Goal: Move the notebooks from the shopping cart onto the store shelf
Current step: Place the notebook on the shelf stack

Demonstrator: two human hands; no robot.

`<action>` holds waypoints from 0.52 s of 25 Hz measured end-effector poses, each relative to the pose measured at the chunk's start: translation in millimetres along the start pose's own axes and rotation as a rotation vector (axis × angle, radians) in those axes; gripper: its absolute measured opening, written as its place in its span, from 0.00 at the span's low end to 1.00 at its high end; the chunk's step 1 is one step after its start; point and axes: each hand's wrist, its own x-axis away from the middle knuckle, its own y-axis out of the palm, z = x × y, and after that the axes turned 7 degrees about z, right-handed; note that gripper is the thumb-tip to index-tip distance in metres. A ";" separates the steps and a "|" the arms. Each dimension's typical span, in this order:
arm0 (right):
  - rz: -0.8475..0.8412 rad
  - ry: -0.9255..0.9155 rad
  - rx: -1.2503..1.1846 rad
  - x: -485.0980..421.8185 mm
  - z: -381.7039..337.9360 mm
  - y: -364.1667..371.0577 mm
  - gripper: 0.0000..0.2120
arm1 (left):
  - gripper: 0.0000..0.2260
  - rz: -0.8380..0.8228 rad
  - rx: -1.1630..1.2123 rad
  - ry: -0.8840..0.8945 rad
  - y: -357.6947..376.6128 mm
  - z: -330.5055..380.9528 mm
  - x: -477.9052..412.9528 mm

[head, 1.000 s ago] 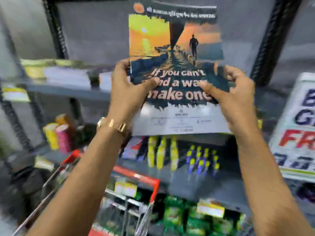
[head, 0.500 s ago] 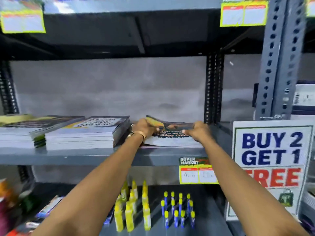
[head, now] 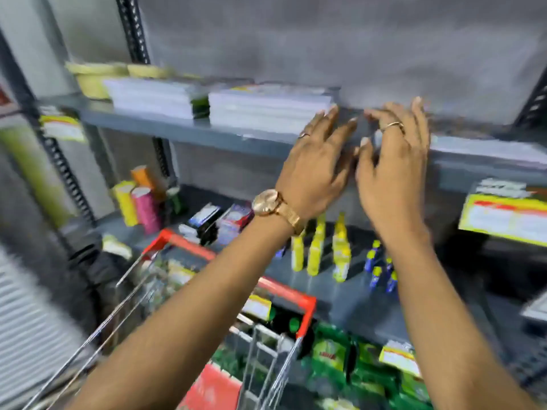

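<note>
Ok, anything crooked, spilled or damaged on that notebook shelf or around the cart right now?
Nothing stands out. The notebook stacks lie flat on the shelf, both hands are open and empty in front of it, and the cart stands upright below. Motion blur hides finer detail.
</note>
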 end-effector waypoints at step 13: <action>-1.068 0.276 -0.293 439.1 -170.0 111.1 0.18 | 0.22 -0.223 -0.536 -0.689 -134.3 -141.4 487.4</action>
